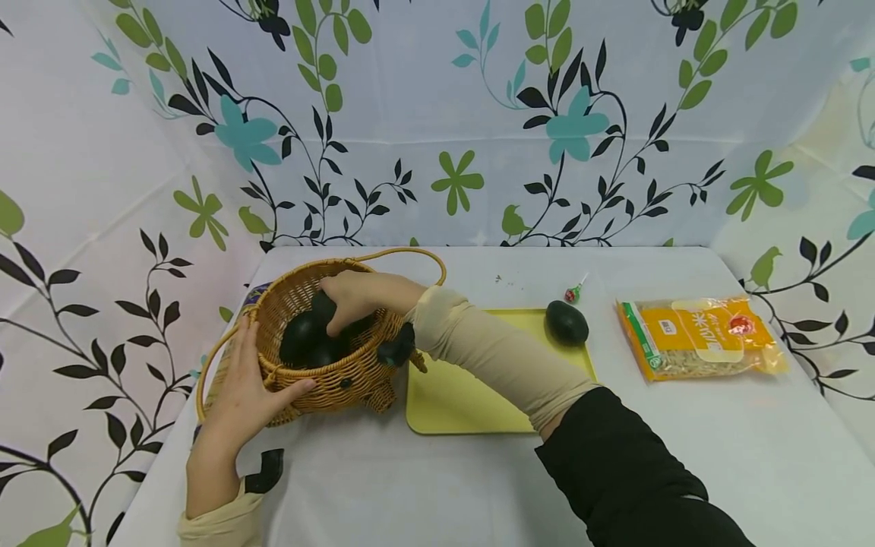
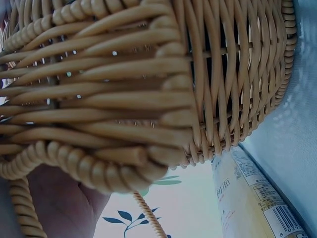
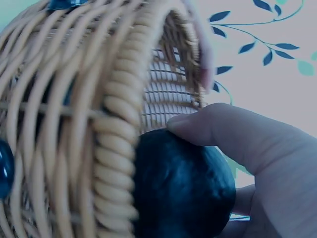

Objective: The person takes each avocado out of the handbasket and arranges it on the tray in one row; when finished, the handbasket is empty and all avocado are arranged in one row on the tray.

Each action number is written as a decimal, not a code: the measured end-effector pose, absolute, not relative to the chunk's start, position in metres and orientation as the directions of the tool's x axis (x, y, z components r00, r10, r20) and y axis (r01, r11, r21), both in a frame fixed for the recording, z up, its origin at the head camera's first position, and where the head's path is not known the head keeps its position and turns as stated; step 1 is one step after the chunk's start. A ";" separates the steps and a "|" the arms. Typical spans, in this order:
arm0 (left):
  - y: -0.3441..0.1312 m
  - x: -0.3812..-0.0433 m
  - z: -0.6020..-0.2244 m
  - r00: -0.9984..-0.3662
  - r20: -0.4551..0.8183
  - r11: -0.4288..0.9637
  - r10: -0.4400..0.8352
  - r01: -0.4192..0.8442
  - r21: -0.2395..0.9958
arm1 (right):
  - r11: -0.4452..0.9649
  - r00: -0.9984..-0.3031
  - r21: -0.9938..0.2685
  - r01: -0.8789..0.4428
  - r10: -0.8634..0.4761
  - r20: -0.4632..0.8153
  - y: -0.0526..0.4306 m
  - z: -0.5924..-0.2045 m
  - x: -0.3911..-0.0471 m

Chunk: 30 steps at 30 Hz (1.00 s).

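Note:
A round wicker basket with a tall handle stands at the left of the table, several dark green avocados inside. My right hand reaches over its rim and grips one avocado, thumb on top; its other fingers are partly hidden. Against the basket's left side rests my left hand, fingers straight and thumb stretched along the front wall. In the left wrist view the woven wall covers most of that hand. Another avocado lies on the far right corner of a yellow tray.
Right of the tray lies an orange bag of dry food. A small wrapped lollipop sits behind the tray's avocado. Another printed package with a barcode lies beyond the basket. Patterned cloth hangs around the white table.

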<state>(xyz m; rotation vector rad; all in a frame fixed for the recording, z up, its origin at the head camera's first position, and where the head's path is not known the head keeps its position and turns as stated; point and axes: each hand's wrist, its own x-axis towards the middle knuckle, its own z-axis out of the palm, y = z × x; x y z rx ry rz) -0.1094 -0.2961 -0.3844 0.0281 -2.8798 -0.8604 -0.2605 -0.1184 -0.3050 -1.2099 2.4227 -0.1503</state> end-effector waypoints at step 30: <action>-0.295 -0.108 -0.383 -0.991 0.121 0.833 -0.051 0.025 0.553 | 0.560 -0.667 -0.529 -0.638 -0.744 0.017 0.003 -0.238 -0.257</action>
